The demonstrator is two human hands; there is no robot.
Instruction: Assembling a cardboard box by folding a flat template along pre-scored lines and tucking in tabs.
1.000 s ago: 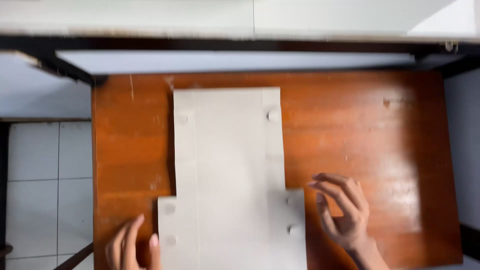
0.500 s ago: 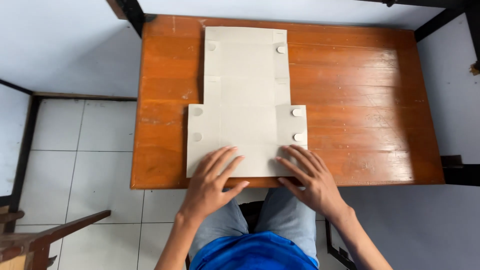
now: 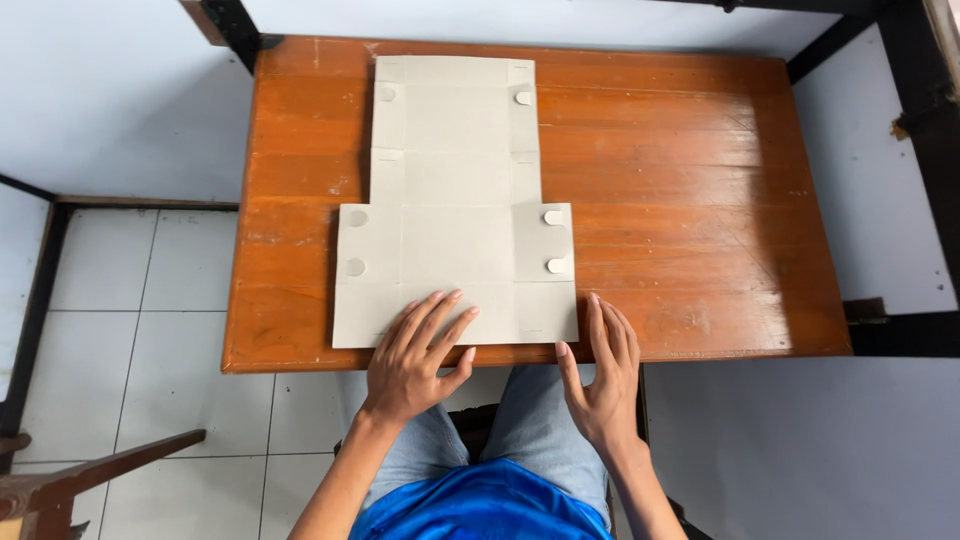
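Observation:
A flat grey cardboard box blank (image 3: 455, 200) with creases and small round tabs lies unfolded on a brown wooden table (image 3: 700, 180). My left hand (image 3: 418, 355) rests palm down on the blank's near edge, fingers spread. My right hand (image 3: 600, 375) lies flat at the table's front edge, just right of the blank's near right corner, holding nothing.
White walls surround the table. A white tiled floor (image 3: 130, 300) lies to the left, with a piece of wooden furniture (image 3: 60, 480) at the lower left. Black metal frame bars (image 3: 900, 335) stand at the right. My knees sit under the table's front edge.
The view has tilted down and pulled back. My right hand has slid off the blank to the table's front edge; my left hand stays on the near edge.

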